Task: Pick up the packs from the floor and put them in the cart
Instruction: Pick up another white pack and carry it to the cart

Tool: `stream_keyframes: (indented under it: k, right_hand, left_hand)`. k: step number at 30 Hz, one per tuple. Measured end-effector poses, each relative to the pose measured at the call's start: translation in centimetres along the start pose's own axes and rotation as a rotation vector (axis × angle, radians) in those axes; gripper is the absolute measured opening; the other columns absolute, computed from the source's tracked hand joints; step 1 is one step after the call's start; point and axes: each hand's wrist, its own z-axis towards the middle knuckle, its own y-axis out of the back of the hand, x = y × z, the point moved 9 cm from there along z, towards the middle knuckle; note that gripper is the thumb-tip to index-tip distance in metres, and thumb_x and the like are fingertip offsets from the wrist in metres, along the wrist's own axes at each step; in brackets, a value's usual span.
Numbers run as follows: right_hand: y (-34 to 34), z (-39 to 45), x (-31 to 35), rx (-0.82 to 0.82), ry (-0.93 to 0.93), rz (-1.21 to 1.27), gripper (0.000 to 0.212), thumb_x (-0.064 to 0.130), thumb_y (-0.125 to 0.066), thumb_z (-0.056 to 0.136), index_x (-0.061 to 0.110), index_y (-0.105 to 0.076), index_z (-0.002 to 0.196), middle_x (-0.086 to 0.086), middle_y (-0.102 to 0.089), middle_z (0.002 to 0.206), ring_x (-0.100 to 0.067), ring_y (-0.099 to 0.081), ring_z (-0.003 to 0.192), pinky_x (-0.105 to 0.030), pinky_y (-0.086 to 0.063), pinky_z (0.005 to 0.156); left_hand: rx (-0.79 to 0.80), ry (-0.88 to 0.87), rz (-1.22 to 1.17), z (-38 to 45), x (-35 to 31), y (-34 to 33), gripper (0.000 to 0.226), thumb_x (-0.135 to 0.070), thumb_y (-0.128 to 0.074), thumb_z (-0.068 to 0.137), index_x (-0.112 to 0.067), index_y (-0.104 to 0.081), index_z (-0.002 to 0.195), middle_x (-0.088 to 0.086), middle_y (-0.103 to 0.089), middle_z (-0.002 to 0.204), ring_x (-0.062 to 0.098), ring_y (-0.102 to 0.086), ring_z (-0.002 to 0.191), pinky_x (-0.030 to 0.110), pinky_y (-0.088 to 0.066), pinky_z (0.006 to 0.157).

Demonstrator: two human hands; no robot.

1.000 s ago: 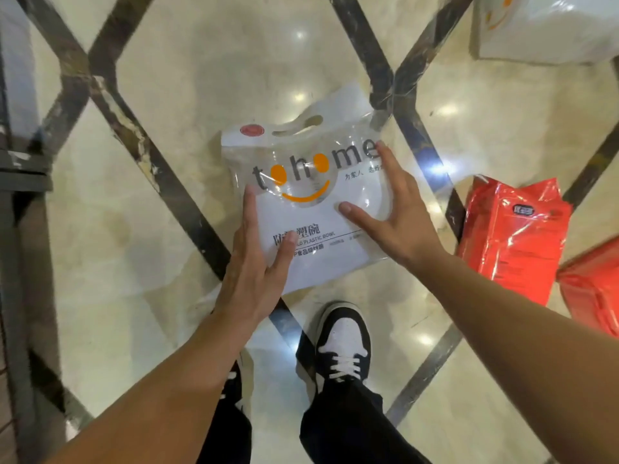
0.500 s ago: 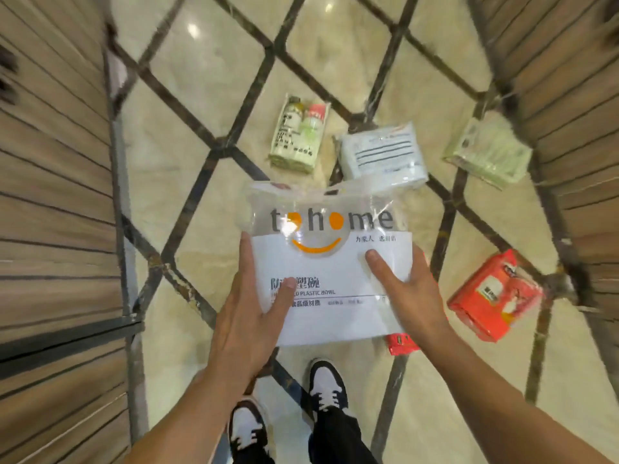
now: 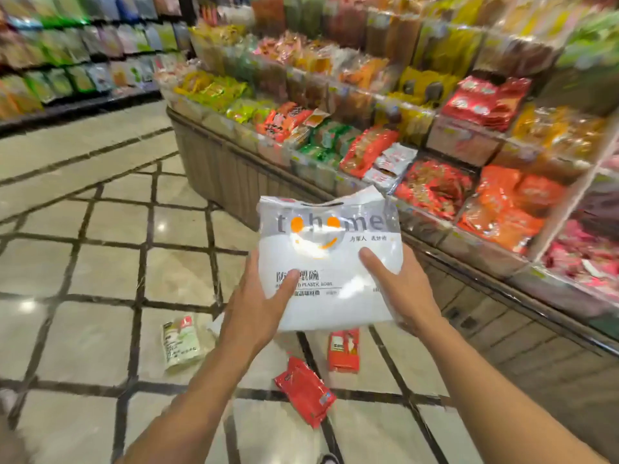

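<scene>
Left hand (image 3: 254, 313) and right hand (image 3: 398, 289) grip the white pack (image 3: 331, 259) upright at opposite side edges; cart not visible.

We see two bare forearms, no sleeves, no watch or rings; black-and-white shoe toe (image 3: 329, 458) at 6 o'clock.

A white and clear plastic pack (image 3: 330, 262) carries grey lettering with two orange dots and an orange smile, plus a line of dark print lower down. On the floor (image 3: 100, 262), glossy cream tiles are crossed by dark grey stripes in a lattice; there lie two red packs (image 3: 304, 390) (image 3: 343, 350) and a pale green and white pack (image 3: 181, 341). The shelves (image 3: 385, 105) are blurred bands of yellow, orange, red and green packets above a beige slatted base.
</scene>
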Motion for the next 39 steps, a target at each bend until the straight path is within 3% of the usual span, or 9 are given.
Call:
stream_keyframes:
  k: [9, 13, 17, 19, 23, 26, 32, 36, 39]
  right_hand:
    - [33.8, -12.6, 7.3, -0.488, 0.021, -0.023, 0.061, 0.073, -0.07, 0.084, 0.033, -0.068, 0.13, 0.017, -0.071, 0.116, -0.011, -0.068, 0.108, -0.031, -0.049, 0.081]
    - [48.1, -21.3, 5.2, -0.727, -0.042, -0.022, 0.107, 0.099, -0.063, 0.06, 0.028, -0.061, 0.139, 0.01, -0.07, 0.128, -0.018, -0.067, 0.12, -0.045, -0.054, 0.101]
    - [60.7, -31.4, 2.6, -0.893, -0.056, -0.024, 0.121, 0.103, -0.061, 0.054, 0.028, -0.055, 0.148, 0.007, -0.069, 0.136, -0.021, -0.067, 0.121, -0.046, -0.054, 0.103]
    - [66.0, -36.8, 1.4, -0.966, -0.08, -0.061, 0.12, 0.104, -0.057, 0.054, 0.026, -0.057, 0.145, 0.008, -0.071, 0.131, -0.02, -0.068, 0.117, -0.043, -0.054, 0.099]
    - [75.2, -46.7, -2.3, -1.088, -0.137, -0.093, 0.093, 0.095, -0.061, 0.067, 0.03, -0.067, 0.132, 0.009, -0.075, 0.121, -0.02, -0.071, 0.112, -0.046, -0.055, 0.102]
    - [80.9, -53.7, -5.0, -1.156, -0.163, -0.056, 0.061, 0.074, -0.069, 0.083, 0.03, -0.069, 0.125, 0.006, -0.076, 0.12, -0.021, -0.072, 0.11, -0.044, -0.056, 0.1]
    - [90.7, -66.1, -12.1, -1.371, -0.312, -0.064, 0.097, 0.094, -0.059, 0.062, 0.029, -0.064, 0.135, 0.006, -0.074, 0.122, -0.021, -0.072, 0.108, -0.039, -0.057, 0.09]
    - [95.9, -72.6, -17.3, -1.469, -0.416, -0.046, 0.081, 0.086, -0.063, 0.073, 0.032, -0.062, 0.134, 0.007, -0.074, 0.118, -0.021, -0.072, 0.104, -0.043, -0.057, 0.092]
    - [100.0, -75.9, -21.5, -1.524, -0.482, -0.019, 0.072, 0.083, -0.066, 0.074, 0.033, -0.064, 0.127, 0.008, -0.075, 0.113, -0.02, -0.073, 0.102, -0.042, -0.058, 0.092]
  left_hand:
    - [0.305, -0.497, 0.044, -8.0, -30.9, -13.7, 0.072, -0.074, -0.056, 0.084, -0.035, -0.041, 0.143, -0.007, -0.063, 0.125, 0.03, -0.063, 0.117, 0.042, -0.049, 0.091]
    - [0.428, -0.685, 0.044, -16.4, -42.0, -22.8, 0.073, -0.069, -0.059, 0.088, -0.026, -0.045, 0.146, 0.001, -0.061, 0.135, 0.031, -0.059, 0.124, 0.035, -0.038, 0.085]
    - [0.565, -0.85, -0.006, -26.5, -50.1, -32.4, 0.078, -0.084, -0.051, 0.081, -0.04, -0.045, 0.144, -0.005, -0.064, 0.134, 0.027, -0.063, 0.12, 0.045, -0.049, 0.099]
    - [0.628, -0.917, -0.052, -32.1, -53.2, -37.1, 0.075, -0.082, -0.051, 0.082, -0.041, -0.044, 0.145, -0.01, -0.061, 0.139, 0.023, -0.061, 0.123, 0.047, -0.048, 0.103]
    - [0.76, -0.935, -0.09, -42.8, -57.6, -46.5, 0.07, -0.067, -0.057, 0.092, -0.038, -0.039, 0.152, -0.024, -0.042, 0.142, 0.014, -0.049, 0.13, 0.026, -0.036, 0.094]
    - [0.868, -0.946, -0.113, -49.9, -59.6, -53.6, 0.084, -0.089, -0.055, 0.076, -0.042, -0.044, 0.145, -0.011, -0.067, 0.131, 0.025, -0.066, 0.116, 0.048, -0.053, 0.099]
    - [1.072, -1.011, -0.05, -64.4, -63.4, -65.9, 0.078, -0.078, -0.052, 0.087, -0.031, -0.041, 0.148, -0.012, -0.06, 0.128, 0.018, -0.061, 0.109, 0.038, -0.048, 0.091]
    - [1.162, -0.998, -0.013, -72.3, -64.0, -74.7, 0.06, -0.072, -0.056, 0.088, -0.024, -0.044, 0.123, -0.006, -0.063, 0.106, 0.016, -0.063, 0.086, 0.029, -0.048, 0.067]
    - [1.2, -0.993, 0.002, -77.3, -64.4, -81.2, 0.066, -0.067, -0.057, 0.09, -0.017, -0.046, 0.132, -0.001, -0.063, 0.102, 0.012, -0.061, 0.077, 0.028, -0.046, 0.061]
